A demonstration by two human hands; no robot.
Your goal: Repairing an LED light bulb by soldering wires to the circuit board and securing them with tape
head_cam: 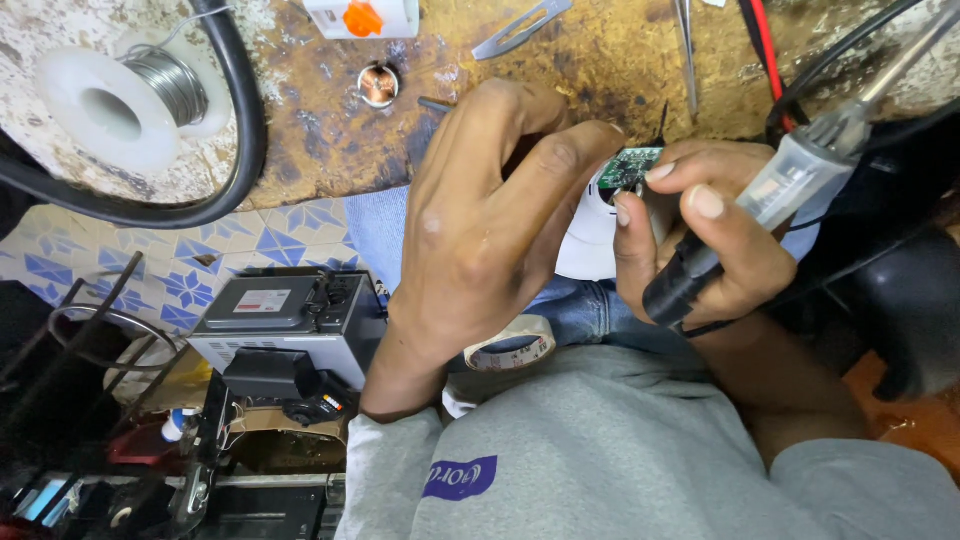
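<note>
The left hand (pixel 480 230) is curling its grip around a white rounded housing (pixel 590 235), fingers closed on it above the lap. The right hand (pixel 705 235) is clamping its grip on a soldering iron (pixel 790 185), whose long axis is running up and away to the right. A small green circuit board (pixel 632 168) is sitting between both grips, touching the right fingertips, just beyond the left knuckles, below the worn surface (pixel 600 60).

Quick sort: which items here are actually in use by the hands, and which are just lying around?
In use:
left hand on the white device housing
green circuit board
right hand gripping the soldering iron

Lying about:
solder spool
scalpel
tweezers
tape roll
grey box unit on the floor
</note>
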